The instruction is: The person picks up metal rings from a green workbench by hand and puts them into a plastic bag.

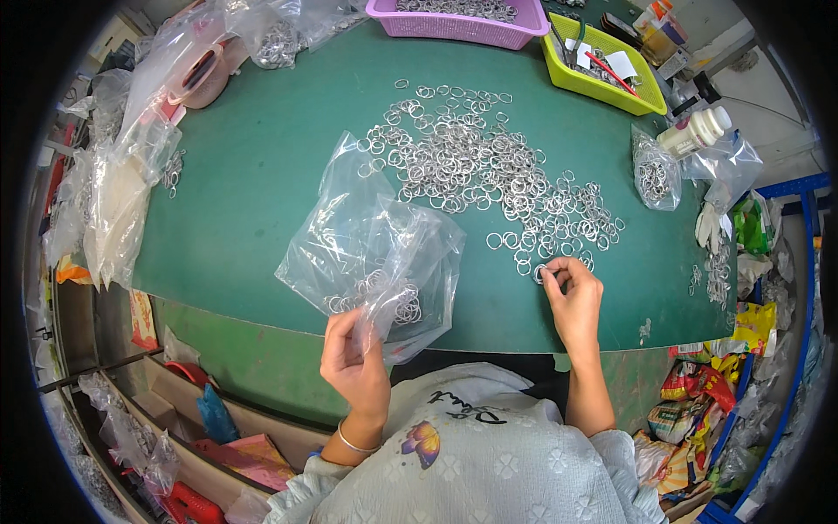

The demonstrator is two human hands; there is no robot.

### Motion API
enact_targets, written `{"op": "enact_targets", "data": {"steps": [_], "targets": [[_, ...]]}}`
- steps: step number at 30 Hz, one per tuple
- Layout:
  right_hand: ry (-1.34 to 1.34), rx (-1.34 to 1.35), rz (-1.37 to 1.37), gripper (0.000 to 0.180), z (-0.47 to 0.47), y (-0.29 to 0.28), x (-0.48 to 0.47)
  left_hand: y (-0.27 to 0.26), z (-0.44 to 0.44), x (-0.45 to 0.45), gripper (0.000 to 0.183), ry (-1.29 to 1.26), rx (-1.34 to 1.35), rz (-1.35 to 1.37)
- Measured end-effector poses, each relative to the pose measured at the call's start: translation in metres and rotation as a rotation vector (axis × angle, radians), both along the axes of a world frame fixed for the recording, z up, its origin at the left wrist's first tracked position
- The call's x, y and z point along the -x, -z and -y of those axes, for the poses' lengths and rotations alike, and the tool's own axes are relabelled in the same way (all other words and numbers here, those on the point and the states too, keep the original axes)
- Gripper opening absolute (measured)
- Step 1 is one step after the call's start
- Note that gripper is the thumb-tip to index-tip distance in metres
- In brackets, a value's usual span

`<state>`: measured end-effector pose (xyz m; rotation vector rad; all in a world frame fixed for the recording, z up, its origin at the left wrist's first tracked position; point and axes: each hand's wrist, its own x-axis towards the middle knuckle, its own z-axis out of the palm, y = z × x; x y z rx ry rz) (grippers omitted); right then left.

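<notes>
My left hand (357, 370) grips the edge of a clear plastic bag (347, 216) at the table's front edge. Several metal rings (407, 306) show through the film in the lower part of the bag. Between the thumb and fingertips of my right hand (577, 298) is a single metal ring (539, 274), held at the near edge of a loose pile. That pile of silver-coloured metal rings (458, 154) spreads across the green table top (262, 164), from its middle towards the right.
At the back stand a purple plastic basket (458, 29) of rings and a yellow-green basket (599, 85) with pliers (576, 42). A white bottle (695, 133) and a bag of rings (655, 177) are at the right. Plastic bags (124, 203) line the left edge; below are open drawers (150, 386).
</notes>
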<state>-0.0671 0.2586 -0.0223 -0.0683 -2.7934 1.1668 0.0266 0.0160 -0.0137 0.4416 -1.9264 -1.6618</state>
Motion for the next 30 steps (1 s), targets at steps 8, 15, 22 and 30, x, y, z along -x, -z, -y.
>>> {"op": "enact_targets", "data": {"steps": [8,15,22,30], "targets": [[-0.182,0.310,-0.132,0.013,0.045,-0.030,-0.021,-0.001,-0.002,0.002,0.015,0.008,-0.037,-0.028],[-0.435,0.203,-0.199,0.015,0.088,-0.025,-0.021,-0.004,-0.003,0.004,0.016,0.008,-0.058,-0.026],[-0.196,-0.273,-0.232,0.021,0.021,-0.006,-0.007,0.001,-0.003,0.003,0.016,0.013,-0.065,-0.025],[-0.363,-0.288,-0.329,0.016,0.009,0.011,0.000,0.000,-0.003,0.004,0.014,-0.006,-0.055,-0.024]]}}
